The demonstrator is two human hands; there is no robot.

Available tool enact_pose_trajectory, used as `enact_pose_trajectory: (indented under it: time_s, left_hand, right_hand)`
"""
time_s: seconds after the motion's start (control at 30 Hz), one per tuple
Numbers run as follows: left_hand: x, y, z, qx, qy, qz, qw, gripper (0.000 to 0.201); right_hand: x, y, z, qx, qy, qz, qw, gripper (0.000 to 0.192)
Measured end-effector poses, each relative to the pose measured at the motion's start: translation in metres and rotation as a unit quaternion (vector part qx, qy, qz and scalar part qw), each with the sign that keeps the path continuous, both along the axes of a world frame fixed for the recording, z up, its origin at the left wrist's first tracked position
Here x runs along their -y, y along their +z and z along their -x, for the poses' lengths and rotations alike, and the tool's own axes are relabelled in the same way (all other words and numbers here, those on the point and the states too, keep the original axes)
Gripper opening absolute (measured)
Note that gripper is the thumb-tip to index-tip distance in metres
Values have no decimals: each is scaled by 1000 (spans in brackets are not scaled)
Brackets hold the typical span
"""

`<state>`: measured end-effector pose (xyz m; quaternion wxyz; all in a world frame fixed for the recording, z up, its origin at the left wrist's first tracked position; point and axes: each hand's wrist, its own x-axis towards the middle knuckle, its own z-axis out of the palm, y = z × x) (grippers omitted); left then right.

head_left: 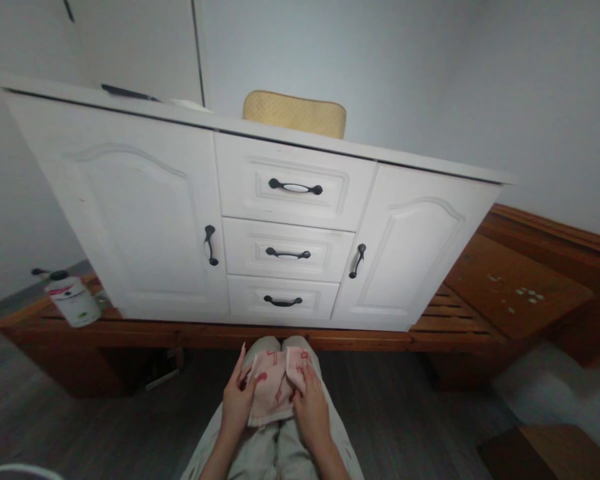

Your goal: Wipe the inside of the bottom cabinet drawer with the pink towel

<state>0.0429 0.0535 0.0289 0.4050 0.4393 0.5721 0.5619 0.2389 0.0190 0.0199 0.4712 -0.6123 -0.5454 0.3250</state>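
A pink cloth (270, 397) with red figures printed on it lies over my knees, partly folded at the right. My left hand (239, 393) holds its left edge, the thumb on top and the other fingers at the side, one of them pointing up. On the right, my right hand (310, 403) grips the folded part between thumb and fingers. The underside of the cloth is hidden, and the exact kind of cloth is not clear. Beneath it are my light-coloured trousers (253, 457).
A white cabinet (170, 200) with dark handles stands ahead on a wooden slatted bench (205, 332). On top sits a yellow cushion-like object (295, 115). A white bottle (75, 301) stands at the left; a brown box (550, 453) lies at the lower right.
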Motion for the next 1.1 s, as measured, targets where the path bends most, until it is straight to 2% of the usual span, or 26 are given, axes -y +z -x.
enact_pose_trajectory:
  time_s: [0.07,0.13,0.2,0.27,0.33,0.4,0.47,0.5,0.6,0.7,0.8,0.9,0.97,1.0,1.1]
  left_hand:
    - [0,-4,1,-65,30,18,997,87]
    - [-1,-10,3,-137,56,35,988,88]
    - [-4,-15,5,-183,59,41,981,86]
    - [-5,-18,6,-191,32,46,980,80]
    - [-5,-17,5,-182,-2,48,982,76]
    - [-6,-14,4,-161,-31,40,986,75]
    - [-7,-10,-1,-130,-65,25,989,73]
    - [-8,-8,-4,-112,-81,19,990,73]
    - [-12,-3,-16,-69,-110,16,991,80]
    - [-15,1,-23,-88,-89,37,991,87]
    - [-14,7,-18,-156,-83,48,983,70]
    - [-9,14,-11,-222,-100,49,969,49]
    - [-5,19,-10,-251,-98,52,962,38]
    - [-4,21,-11,-258,-95,54,960,33]
    - [-5,28,-13,-243,-90,58,964,34]
  right_hand:
    - [-4,1,-6,-67,-22,-6,997,56]
    - [-10,0,-15,-169,-65,5,983,50]
    - [-16,0,-27,-267,-134,33,954,48]
    - [-19,-1,-39,-324,-185,59,926,58]
    - [-18,0,-49,-374,-165,75,909,71]
    - [-13,2,-53,-462,-103,86,877,75]
    - [-9,2,-53,-535,-70,84,838,67]
    - [-7,0,-51,-545,-74,81,831,62]
    - [-10,-9,-46,-488,-147,75,857,60]
    - [-17,-20,-45,-423,-227,66,875,70]
    - [-20,-26,-47,-372,-268,46,888,92]
    - [-20,-32,-49,-306,-244,22,920,109]
    - [-20,-38,-50,-311,-234,17,921,103]
    - [-20,-41,-51,-332,-239,21,912,94]
    - [-20,-51,-57,-400,-258,46,878,57]
